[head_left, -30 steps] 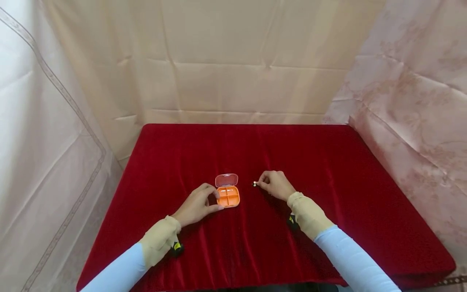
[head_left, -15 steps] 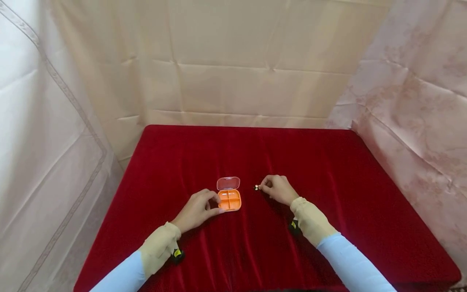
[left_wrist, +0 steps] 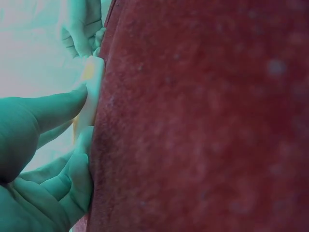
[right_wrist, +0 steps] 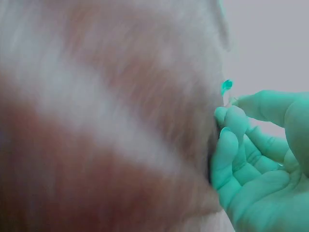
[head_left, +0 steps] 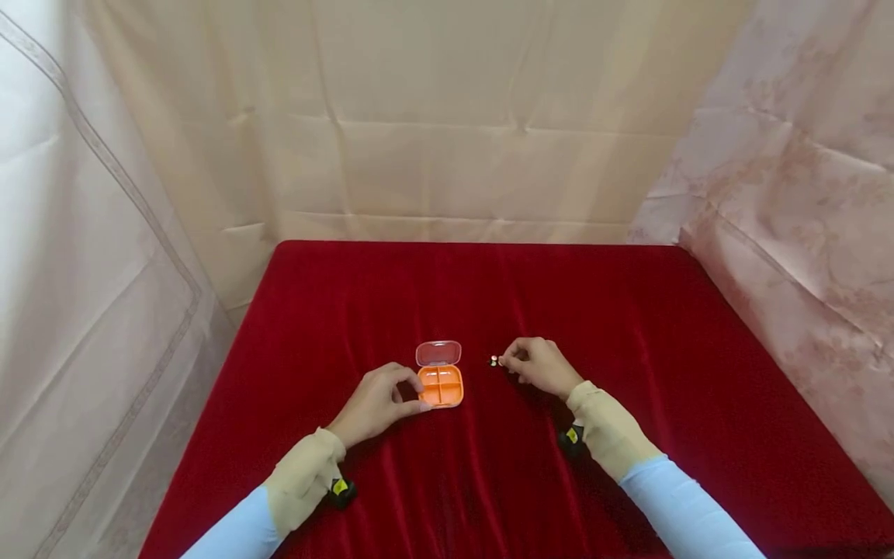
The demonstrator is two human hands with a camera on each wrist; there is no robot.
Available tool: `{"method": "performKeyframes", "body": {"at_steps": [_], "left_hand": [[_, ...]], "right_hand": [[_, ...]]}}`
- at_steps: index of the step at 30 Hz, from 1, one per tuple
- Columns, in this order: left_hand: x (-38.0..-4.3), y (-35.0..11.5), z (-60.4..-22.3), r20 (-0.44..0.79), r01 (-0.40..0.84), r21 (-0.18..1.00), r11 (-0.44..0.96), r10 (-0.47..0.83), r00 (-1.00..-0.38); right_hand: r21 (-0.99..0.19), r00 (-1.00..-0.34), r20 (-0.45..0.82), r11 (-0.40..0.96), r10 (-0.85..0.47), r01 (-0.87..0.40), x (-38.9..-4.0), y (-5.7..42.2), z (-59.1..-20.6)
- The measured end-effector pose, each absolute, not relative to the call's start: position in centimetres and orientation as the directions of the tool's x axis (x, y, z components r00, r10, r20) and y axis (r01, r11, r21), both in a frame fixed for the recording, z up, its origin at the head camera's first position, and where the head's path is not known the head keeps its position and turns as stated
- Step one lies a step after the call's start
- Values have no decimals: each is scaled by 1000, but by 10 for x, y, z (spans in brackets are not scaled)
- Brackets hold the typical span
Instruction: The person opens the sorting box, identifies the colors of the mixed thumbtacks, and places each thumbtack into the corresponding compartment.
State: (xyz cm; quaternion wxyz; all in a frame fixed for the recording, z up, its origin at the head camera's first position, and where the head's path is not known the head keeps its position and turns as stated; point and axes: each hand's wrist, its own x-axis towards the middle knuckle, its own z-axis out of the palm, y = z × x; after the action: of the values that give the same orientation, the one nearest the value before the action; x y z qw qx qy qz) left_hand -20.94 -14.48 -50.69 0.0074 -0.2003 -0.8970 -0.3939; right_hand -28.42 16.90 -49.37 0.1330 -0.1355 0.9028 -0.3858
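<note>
The orange box (head_left: 451, 376), divided into four compartments, is located on the red-covered counter (head_left: 573, 299). Its left side is gripped between the thumb and fingers of the left hand (head_left: 380, 400). The transparent lid (head_left: 438, 353) is positioned clear of the compartments, at the far edge. To the right of the box, a small shiny item (head_left: 493, 361) is pinched between thumb and fingertips of the right hand (head_left: 543, 366), near the counter surface.
</note>
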Motion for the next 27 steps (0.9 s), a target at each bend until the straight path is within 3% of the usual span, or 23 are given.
{"method": "performKeyframes", "body": {"at_steps": [5,9,12,15,18,27], "left_hand": [[-207,-144,-508,153,358,717,599,365,-918],[-209,-143,-507,177,379,716,586,373,-911],[-212,-143,-506,194,394,711,583,377,-906],[-214,-143,-505,193,392,712,582,375,-907],[-215,-143,-505,185,389,714,582,380,-906],[-215,-144,-502,154,388,715,581,411,-899]], "right_hand": [[-886,-909,-195,464,-368,2,-277,168,-493],[-973,-877,-230,125,-423,195,-274,165,-491],[-926,-845,-234,-153,-481,344,-274,163,-492],[-846,-814,-225,-307,-536,437,-275,164,-494],[-801,-789,-237,-345,-566,488,-274,164,-498],[-811,-763,-272,-287,-586,510,-272,160,-502]]}}
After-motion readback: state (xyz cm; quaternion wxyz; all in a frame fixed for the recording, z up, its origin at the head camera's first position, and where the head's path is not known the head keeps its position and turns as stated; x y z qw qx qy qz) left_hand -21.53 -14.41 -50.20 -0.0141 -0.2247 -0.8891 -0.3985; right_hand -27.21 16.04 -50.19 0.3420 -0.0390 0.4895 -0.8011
